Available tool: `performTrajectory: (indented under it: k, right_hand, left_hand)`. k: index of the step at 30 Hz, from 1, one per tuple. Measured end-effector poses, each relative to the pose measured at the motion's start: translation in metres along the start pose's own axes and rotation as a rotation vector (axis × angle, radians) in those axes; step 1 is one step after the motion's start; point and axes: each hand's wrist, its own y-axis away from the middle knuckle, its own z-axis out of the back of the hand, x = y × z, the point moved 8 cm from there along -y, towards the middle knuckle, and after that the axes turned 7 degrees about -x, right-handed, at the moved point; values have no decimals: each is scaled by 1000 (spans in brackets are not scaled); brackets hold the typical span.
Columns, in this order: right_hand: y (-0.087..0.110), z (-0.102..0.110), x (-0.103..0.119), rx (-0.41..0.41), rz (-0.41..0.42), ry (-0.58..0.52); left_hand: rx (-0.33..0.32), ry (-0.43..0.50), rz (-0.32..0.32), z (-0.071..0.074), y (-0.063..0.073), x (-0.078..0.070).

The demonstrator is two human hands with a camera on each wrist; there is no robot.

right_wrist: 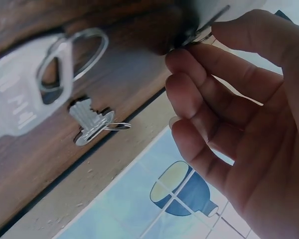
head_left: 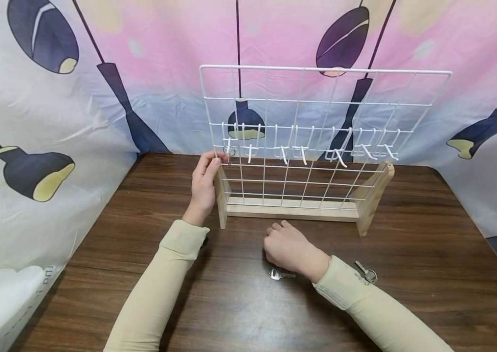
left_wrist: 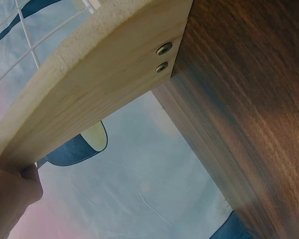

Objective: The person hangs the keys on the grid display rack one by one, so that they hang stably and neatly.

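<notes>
My left hand [head_left: 204,181] grips the top of the left wooden side piece [left_wrist: 89,84] of a white wire grid rack [head_left: 301,100]. A thin ring [head_left: 229,150] shows at the leftmost hook, close to my left fingertips. Low over the table in front of the rack is my right hand [head_left: 288,247]. In the right wrist view its thumb and forefinger pinch a thin metal key [right_wrist: 214,19], seen edge-on and partly hidden. Near that hand lie a key with a ring [right_wrist: 89,119] and, closer to the camera, a larger-looking key [right_wrist: 20,92].
Several white hooks [head_left: 304,155] hang across the grid. A pale wooden bar [head_left: 292,211] joins the side pieces, with the right side piece [head_left: 373,200] upright. Another key [head_left: 366,272] lies by the right sleeve on the brown table [head_left: 231,313]. A printed cloth [head_left: 160,73] hangs behind.
</notes>
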Motion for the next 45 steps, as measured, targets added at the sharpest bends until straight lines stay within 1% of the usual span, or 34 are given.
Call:
performTrajectory:
  k: [5,11,15,26,31,32,37,38,39,45]
  right_hand:
    - [0,0,0,-18,3,20]
    - [1,0,0,-19,10,29]
    - [1,-2,-1,-10,12,17]
    - [2,-8,-9,70,-48,-101]
    - [1,-5,-13,49,-69,-147]
    - [1,-4,-14,43,-73,-157]
    - [1,1,-16,17,-89,-211]
    - [1,2,-16,16,-93,-222]
    - [1,3,-16,14,-98,-235]
    - [0,7,-17,20,-123,-331]
  left_hand:
    - [2,8,5,0,0,1]
    - [-12,-14,10,2,0,2]
    - [-2,1,22,1,0,2]
    - [-13,-26,24,2,1,1]
    - [-11,-15,16,2,1,1]
    - [-11,-16,21,1,1,-3]
    - [-12,-23,17,2,1,-2]
    - [-12,-29,19,2,1,-1]
    - [-13,-29,16,3,1,2]
    - [-19,-27,31,2,1,0]
